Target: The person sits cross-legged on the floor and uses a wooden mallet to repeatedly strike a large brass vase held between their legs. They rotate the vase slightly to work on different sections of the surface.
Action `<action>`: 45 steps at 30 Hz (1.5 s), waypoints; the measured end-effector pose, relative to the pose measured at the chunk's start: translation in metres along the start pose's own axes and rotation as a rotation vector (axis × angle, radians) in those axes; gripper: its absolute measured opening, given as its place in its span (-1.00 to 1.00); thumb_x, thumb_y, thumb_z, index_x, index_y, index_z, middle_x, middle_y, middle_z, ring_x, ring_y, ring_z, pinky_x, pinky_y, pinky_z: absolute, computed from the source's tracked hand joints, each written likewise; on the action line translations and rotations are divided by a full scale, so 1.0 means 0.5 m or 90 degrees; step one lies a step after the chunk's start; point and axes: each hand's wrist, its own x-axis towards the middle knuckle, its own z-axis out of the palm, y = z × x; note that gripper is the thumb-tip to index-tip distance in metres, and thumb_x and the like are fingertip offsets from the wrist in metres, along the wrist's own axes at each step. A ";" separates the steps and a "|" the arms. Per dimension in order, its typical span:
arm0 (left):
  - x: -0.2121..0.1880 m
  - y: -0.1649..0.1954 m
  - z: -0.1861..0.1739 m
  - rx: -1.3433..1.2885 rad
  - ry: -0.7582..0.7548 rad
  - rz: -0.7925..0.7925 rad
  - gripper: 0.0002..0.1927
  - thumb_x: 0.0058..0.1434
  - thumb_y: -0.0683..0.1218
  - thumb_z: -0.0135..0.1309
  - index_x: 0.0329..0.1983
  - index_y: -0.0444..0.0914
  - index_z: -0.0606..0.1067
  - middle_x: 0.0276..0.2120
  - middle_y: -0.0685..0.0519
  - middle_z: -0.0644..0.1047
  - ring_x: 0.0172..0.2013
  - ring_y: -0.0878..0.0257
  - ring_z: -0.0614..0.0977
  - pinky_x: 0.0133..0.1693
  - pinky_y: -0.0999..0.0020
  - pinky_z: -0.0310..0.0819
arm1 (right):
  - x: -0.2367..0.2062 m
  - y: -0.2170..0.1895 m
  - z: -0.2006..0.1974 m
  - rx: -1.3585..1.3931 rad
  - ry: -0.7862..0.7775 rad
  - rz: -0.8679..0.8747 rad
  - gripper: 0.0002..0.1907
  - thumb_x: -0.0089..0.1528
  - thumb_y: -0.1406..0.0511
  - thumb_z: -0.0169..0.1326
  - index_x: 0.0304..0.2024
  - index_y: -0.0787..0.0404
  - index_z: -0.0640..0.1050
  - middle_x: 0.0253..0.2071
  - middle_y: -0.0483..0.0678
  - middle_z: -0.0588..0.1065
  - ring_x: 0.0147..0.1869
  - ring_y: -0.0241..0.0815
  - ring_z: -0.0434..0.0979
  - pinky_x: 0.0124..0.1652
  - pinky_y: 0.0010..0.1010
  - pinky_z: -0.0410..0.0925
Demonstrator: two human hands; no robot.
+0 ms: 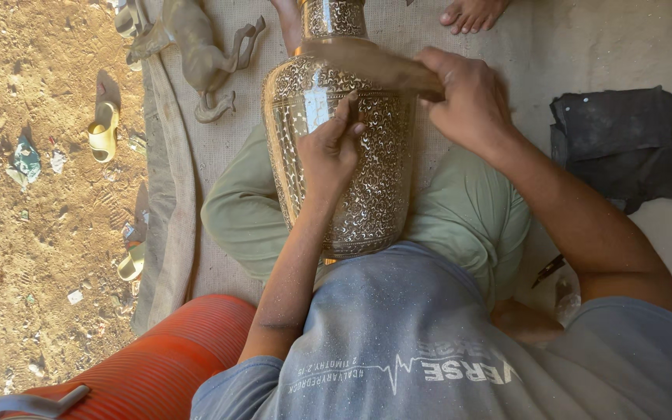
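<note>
Sitting on woven mat (pixel 219 148), engraved brass vase (pixel 351 155) in lap, dirt ground (pixel 33 257) beside

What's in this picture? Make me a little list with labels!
Left hand: pinches a small tool against the vase
Right hand: grips a wooden mallet across the vase's shoulder
Vase: big, metal, engraved with swirls, lying across the lap
Seat: woven mat
Nearby: metal animal figure, dark cloth, yellow sandal, orange ribbed drum
Other person: bare foot at top
</note>
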 end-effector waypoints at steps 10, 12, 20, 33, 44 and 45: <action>-0.025 -0.052 0.023 -0.015 -0.035 -0.063 -0.66 0.24 -0.24 0.18 0.09 -0.18 0.56 -0.36 0.03 0.69 -0.46 0.40 0.69 -0.35 0.45 0.58 | -0.003 0.104 0.076 -0.053 -0.026 0.050 -0.78 0.34 0.31 0.24 -0.09 0.34 0.53 -0.24 0.12 0.58 -0.16 0.04 0.64 -0.10 -0.07 0.46; -0.025 -0.069 0.026 -0.011 -0.041 -0.041 -0.73 0.13 -0.28 0.15 -0.13 -0.13 0.60 -0.44 0.05 0.67 -0.49 0.41 0.69 -0.31 0.44 0.60 | -0.002 0.112 0.087 -0.015 0.033 -0.059 -0.78 0.36 0.34 0.23 -0.03 0.33 0.53 -0.17 0.11 0.57 -0.10 0.03 0.63 -0.07 -0.10 0.48; -0.009 -0.018 0.009 -0.029 -0.042 -0.125 -0.61 0.25 -0.19 0.19 0.17 -0.24 0.56 -0.34 -0.04 0.69 -0.50 0.38 0.66 -0.37 0.42 0.56 | -0.009 0.043 0.050 -0.159 0.044 -0.071 -0.60 0.11 0.46 0.22 0.02 0.15 0.59 -0.15 0.02 0.65 -0.24 -0.01 0.64 -0.22 -0.09 0.45; 0.000 -0.019 0.005 0.004 -0.064 -0.088 -0.61 0.32 -0.21 0.17 0.21 -0.09 0.55 -0.41 0.11 0.69 -0.50 0.48 0.62 -0.42 0.49 0.51 | -0.021 0.009 0.031 0.198 -0.030 0.203 -0.55 0.20 0.42 0.10 0.14 0.01 0.48 -0.27 -0.18 0.61 -0.22 -0.31 0.66 -0.19 -0.25 0.56; -0.007 -0.097 -0.045 -0.493 0.109 -0.318 -0.53 0.29 -0.35 0.18 0.27 -0.26 0.49 -0.07 -0.07 0.68 -0.13 0.24 0.73 -0.04 0.28 0.73 | -0.110 0.089 0.113 -0.034 0.030 0.221 -0.39 0.23 0.28 0.30 0.27 0.26 0.36 -0.08 0.07 0.56 -0.20 -0.02 0.63 -0.23 -0.15 0.51; -0.007 -0.096 -0.044 -0.485 0.097 -0.321 -0.51 0.29 -0.35 0.19 0.29 -0.27 0.48 -0.06 -0.09 0.68 -0.12 0.24 0.72 -0.04 0.28 0.72 | -0.118 0.095 0.126 -0.073 0.048 0.178 -0.34 0.18 0.30 0.33 0.27 0.28 0.36 -0.04 0.10 0.56 -0.18 -0.01 0.64 -0.20 -0.14 0.50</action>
